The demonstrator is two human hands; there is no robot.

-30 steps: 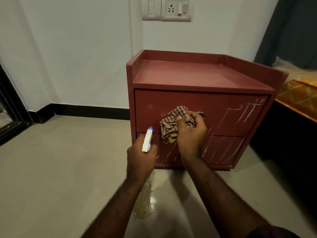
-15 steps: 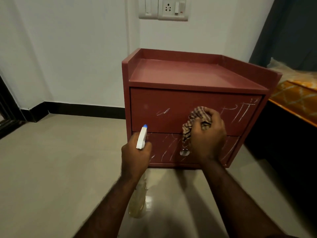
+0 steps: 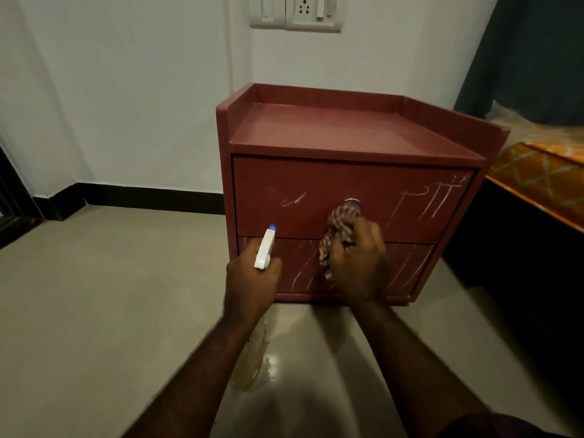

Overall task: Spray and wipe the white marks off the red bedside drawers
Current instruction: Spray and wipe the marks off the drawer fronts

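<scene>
The red bedside drawers point(image 3: 331, 137) stand on the floor against the white wall. White marks point(image 3: 429, 200) streak the right of the top drawer, a small scribble point(image 3: 294, 200) sits on its left, and more lines cross the lower drawer point(image 3: 410, 267). My right hand point(image 3: 357, 267) grips a checked cloth point(image 3: 339, 229) against the drawer fronts, just below the round metal knob point(image 3: 352, 202). My left hand point(image 3: 252, 279) holds a spray bottle point(image 3: 264, 249) with a white head and blue nozzle, aimed at the drawers; its clear body hangs below my hand.
A bed with an orange patterned cover point(image 3: 543, 178) stands close on the right, with a dark curtain point(image 3: 531, 58) behind it. A switch and socket plate point(image 3: 297, 12) is on the wall above. Beige floor tiles point(image 3: 110, 295) stretch to the left, towards a dark door frame point(image 3: 12, 197).
My right hand carried the cloth from the left of the knob to its right, then back down below the knob. The view has shifted closer.
</scene>
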